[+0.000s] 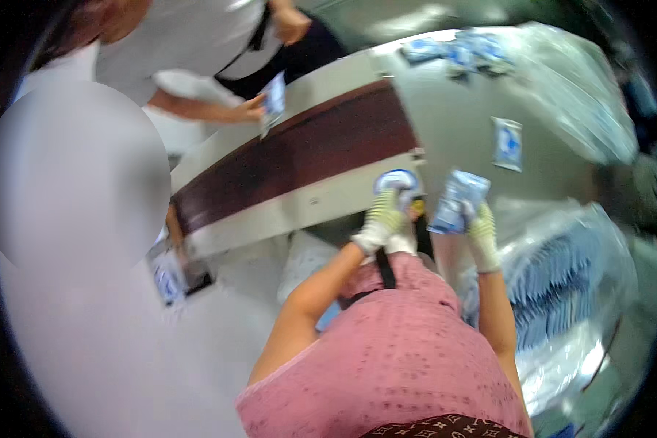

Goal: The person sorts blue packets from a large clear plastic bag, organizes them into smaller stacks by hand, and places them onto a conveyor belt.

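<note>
left hand [383,219] gripping round packet [397,179], right hand [480,228] clasping blue packets [458,202]

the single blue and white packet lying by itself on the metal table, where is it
In the head view the lone packet lies flat on the metal table, upper right, beyond the right hand and below the packet pile.

The conveyor belt [299,153] runs slantwise. Just off its near right end the left hand [381,219] holds one packet [397,180], the right hand [480,230] another [456,201]. Beyond its right end, loose packets [460,51] lie on the table [452,117]. At its far left, a co-worker's hand [244,109] holds a packet [274,98].
</note>
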Available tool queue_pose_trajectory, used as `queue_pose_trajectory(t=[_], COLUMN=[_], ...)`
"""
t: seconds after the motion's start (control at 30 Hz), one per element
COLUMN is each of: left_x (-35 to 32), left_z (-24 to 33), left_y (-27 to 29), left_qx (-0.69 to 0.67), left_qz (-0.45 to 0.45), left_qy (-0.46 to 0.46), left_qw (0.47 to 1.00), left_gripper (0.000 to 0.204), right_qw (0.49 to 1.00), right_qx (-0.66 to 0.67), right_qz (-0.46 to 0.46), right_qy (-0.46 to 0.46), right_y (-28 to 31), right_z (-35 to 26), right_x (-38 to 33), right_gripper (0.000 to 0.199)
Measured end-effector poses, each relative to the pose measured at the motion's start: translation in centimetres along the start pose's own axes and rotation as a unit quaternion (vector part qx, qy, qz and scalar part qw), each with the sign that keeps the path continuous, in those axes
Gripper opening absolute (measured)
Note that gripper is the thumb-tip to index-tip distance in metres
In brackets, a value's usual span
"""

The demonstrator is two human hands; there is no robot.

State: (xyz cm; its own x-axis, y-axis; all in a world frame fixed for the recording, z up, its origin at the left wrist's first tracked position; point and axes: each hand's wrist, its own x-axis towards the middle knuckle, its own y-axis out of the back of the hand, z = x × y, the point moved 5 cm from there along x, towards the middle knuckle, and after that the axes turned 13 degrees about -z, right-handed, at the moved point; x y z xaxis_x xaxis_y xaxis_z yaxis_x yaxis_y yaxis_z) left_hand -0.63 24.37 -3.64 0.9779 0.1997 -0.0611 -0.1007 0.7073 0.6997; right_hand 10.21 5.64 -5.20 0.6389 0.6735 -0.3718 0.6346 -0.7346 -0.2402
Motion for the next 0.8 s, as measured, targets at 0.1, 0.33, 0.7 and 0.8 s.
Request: queue_pose_trajectory(t=[0.1, 0.33, 0.7, 0.8], left_x=[1.8, 16.8, 26.3, 27.2], left_z=[-1.3, 3.9, 6.2, -1.3], left_y=[-0.8, -10.0, -20.2, -19.2], left_qx=[-0.119, 0.123, 0.216, -0.403], left_qz=[-0.024, -0.193, -0.279, -0.268], left_qy=[0.06, -0.147, -0.245, -0.059], left_qw=[0.991, 0.962, 0.903, 0.873], left_gripper=[0.027, 0.05, 0.033, 0.02], right_qw=[0.985, 0.977, 0.935, 0.926], right_qx=[-0.161, 0.095, 0.151, 0.237], right_qz=[0.064, 0.187, 0.32, 0.276], right_qy=[0.024, -0.029, 0.029, 0.097], right_y=[3.9, 4.5, 4.9, 3.9], right_z=[3.1, 2.0, 3.0, -0.2], right_x=[1.9, -2.8, -11.3, -9.5], right_gripper=[0.036, 0.038, 0.04, 0.041])
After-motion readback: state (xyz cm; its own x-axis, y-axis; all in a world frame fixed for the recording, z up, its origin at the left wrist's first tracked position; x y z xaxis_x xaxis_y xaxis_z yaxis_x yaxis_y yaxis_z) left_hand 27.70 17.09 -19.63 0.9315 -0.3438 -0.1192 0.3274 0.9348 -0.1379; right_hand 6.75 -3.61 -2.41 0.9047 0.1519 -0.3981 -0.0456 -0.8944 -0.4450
